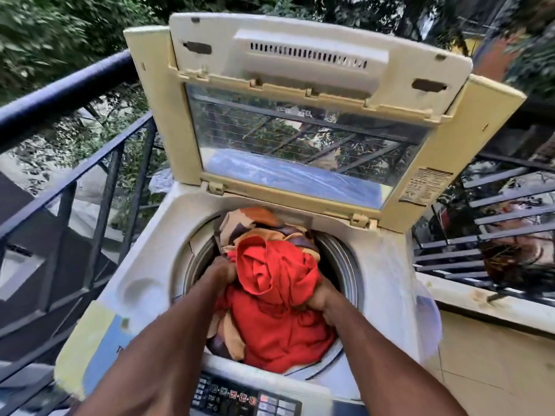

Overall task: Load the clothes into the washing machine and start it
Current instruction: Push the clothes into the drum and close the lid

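Note:
A top-loading washing machine [144, 265] stands in front of me with its yellowed lid [300, 115] folded up and back. In the round drum opening lies a pile of clothes: a red garment [276, 295] on top and an orange, tan and purple patterned cloth [252, 223] behind and under it. My left hand [220, 273] grips the red garment's left side at the drum's mouth. On the right side, my right hand [319, 298] holds the same bundle. The control panel [240, 397] with buttons sits at the near edge, between my forearms.
A dark blue metal railing [75, 181] runs along the left, with trees beyond it. On the right are a pale ledge [480, 301] and horizontal window bars [495, 211]. A thin plastic sheet [432, 313] hangs over the machine's right side.

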The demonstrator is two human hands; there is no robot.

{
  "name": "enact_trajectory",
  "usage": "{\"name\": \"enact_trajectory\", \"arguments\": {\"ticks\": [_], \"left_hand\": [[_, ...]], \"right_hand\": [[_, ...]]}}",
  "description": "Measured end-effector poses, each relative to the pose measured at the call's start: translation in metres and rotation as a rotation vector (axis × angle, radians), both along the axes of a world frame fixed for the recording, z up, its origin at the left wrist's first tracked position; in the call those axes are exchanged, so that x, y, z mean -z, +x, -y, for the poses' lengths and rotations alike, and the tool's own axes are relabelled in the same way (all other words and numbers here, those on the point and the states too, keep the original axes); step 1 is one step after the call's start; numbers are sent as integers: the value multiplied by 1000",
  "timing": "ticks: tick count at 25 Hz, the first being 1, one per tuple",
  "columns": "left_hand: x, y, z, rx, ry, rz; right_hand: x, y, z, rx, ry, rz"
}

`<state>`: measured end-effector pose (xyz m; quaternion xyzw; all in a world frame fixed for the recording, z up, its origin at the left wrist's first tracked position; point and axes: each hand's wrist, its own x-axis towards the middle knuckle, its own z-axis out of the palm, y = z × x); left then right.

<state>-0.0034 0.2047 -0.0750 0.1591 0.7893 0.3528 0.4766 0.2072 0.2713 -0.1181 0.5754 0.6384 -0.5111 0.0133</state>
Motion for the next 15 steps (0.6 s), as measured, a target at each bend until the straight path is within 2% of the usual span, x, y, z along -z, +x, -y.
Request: {"name": "enact_trajectory", "arguments": {"ticks": [2, 4, 5, 9, 15], "left_hand": [[-1, 6, -12, 117, -95, 58], [-10, 12, -12, 270, -281, 114], [-14, 10, -13, 341, -305, 59], [-24, 3, -14, 511, -346, -211], [-25, 2, -11, 578, -321, -205]], "right_hand": [[6, -4, 0, 41, -61, 151], [3, -4, -3, -23, -4, 304], [0, -3, -4, -7, 18, 321], [-16, -1, -8, 110, 20, 206], [-22, 9, -4, 219, 97, 149]]}}
